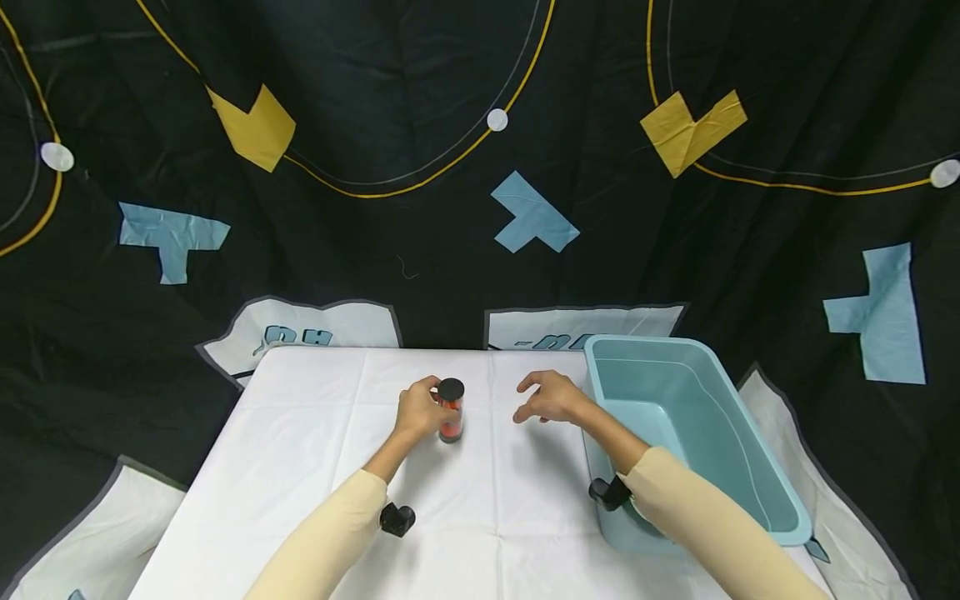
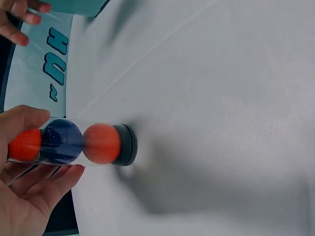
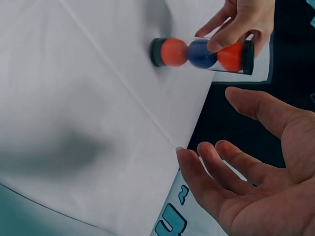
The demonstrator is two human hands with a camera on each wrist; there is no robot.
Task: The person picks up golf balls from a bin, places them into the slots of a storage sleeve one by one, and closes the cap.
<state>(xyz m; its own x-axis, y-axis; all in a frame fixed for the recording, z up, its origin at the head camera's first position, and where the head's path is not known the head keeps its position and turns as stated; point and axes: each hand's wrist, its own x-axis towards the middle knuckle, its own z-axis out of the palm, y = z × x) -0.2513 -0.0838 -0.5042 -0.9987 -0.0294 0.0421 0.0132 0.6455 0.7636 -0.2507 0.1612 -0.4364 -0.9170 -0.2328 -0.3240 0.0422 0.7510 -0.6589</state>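
A clear tube of balls [image 1: 451, 411] with black end caps stands upright on the white table. Inside it are two orange balls with a dark blue ball [image 2: 62, 141] between them. My left hand [image 1: 422, 410] grips the tube around its upper part, thumb on one side and fingers on the other. The lower orange ball [image 2: 102, 143] and the bottom cap show below the fingers. My right hand [image 1: 551, 397] hovers over the table to the right of the tube, fingers loosely bent and apart, holding nothing. In the right wrist view its palm [image 3: 266, 206] is bare.
A light blue plastic tub [image 1: 701, 433] stands on the right side of the table, under my right forearm. The white tablecloth [image 1: 300, 442] covers the table. Behind it hangs a black curtain [image 1: 420, 250] with blue and yellow tape pieces.
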